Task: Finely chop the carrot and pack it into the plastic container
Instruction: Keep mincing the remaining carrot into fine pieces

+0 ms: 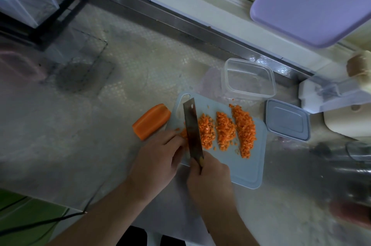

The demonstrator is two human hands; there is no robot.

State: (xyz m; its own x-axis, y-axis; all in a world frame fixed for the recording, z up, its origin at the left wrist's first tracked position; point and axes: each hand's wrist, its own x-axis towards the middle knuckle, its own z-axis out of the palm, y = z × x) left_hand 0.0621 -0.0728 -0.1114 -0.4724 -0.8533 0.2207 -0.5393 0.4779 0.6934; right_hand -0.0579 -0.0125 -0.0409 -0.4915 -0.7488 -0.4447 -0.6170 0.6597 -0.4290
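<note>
Chopping underway on the cutting board (249, 167). Right hand (208, 177) had its grip clamped on the cleaver (192, 127) handle; left hand (158, 157) pinched a carrot strip (183, 133) against the blade's left face, fingers curled. Best practice here: keep fingertips tucked back, advance in small even steps.

Count: three rows of diced carrot (225, 130) on the board; one uncut carrot piece (150, 121) on the counter (100, 125), just left of the board; one plastic container (249, 79), empty, far side; one lid (287, 119), right.

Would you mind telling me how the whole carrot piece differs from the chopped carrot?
The whole carrot piece is one uncut chunk lying on the counter, left of the cutting board; the chopped carrot is fine dice in three rows on the board. Neither is in the plastic container. Both are orange.
</note>
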